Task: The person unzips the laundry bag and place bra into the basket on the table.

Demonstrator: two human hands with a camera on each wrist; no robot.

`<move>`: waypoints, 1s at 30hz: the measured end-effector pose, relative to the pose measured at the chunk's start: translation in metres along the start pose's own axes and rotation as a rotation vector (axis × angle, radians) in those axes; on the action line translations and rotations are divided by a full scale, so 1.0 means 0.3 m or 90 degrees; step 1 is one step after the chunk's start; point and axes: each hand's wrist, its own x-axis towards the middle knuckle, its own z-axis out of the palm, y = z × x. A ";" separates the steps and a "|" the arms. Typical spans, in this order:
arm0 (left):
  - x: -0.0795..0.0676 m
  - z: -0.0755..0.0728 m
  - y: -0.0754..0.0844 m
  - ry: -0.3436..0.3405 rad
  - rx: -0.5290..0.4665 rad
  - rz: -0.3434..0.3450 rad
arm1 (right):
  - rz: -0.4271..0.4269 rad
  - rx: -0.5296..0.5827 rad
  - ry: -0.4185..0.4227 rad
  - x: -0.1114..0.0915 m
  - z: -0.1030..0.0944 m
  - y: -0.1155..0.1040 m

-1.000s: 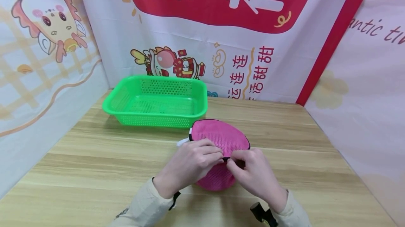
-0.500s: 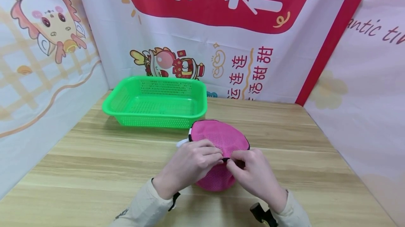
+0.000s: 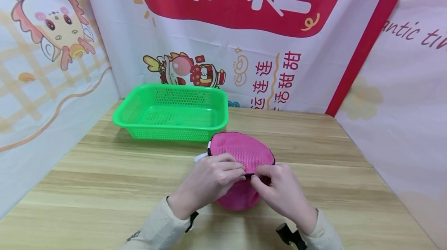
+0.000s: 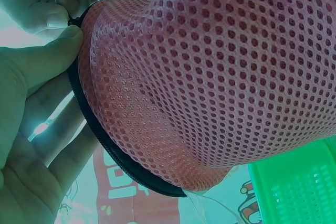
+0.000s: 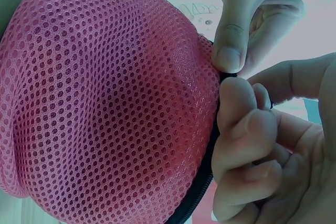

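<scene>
A pink mesh bag (image 3: 241, 149) with a black zipper edge (image 3: 249, 175) sits upright on the table. My left hand (image 3: 211, 174) pinches that edge from the left, thumb on the near side and fingers behind it, as the left wrist view shows. Right beside it, my right hand (image 3: 279, 186) pinches the same edge with thumb and curled fingers. In the right wrist view the zipper tape (image 5: 197, 195) curves down past the right hand's fingers. A zipper pull cannot be made out between the fingertips. A white strip (image 3: 200, 157) sticks out at the bag's left side.
Behind the bag to the left stands a green perforated plastic basket (image 3: 171, 127), close to the bag's far edge. The wooden table (image 3: 104, 188) is bordered by printed cloth at the back (image 3: 223, 40) and both sides.
</scene>
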 end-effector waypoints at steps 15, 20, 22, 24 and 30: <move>-0.006 0.004 0.001 0.015 0.015 0.002 | -0.007 -0.016 0.004 0.003 0.013 0.000; -0.008 0.011 -0.004 0.038 0.035 0.012 | -0.060 -0.020 0.019 0.012 0.029 -0.011; -0.008 0.013 -0.004 0.042 0.040 0.014 | -0.070 -0.013 0.027 0.016 0.033 -0.014; -0.007 0.012 -0.003 0.036 0.038 0.006 | -0.078 -0.007 0.043 0.018 0.036 -0.012; -0.006 0.008 0.000 0.024 0.027 -0.018 | -0.101 -0.035 0.089 0.011 0.037 -0.004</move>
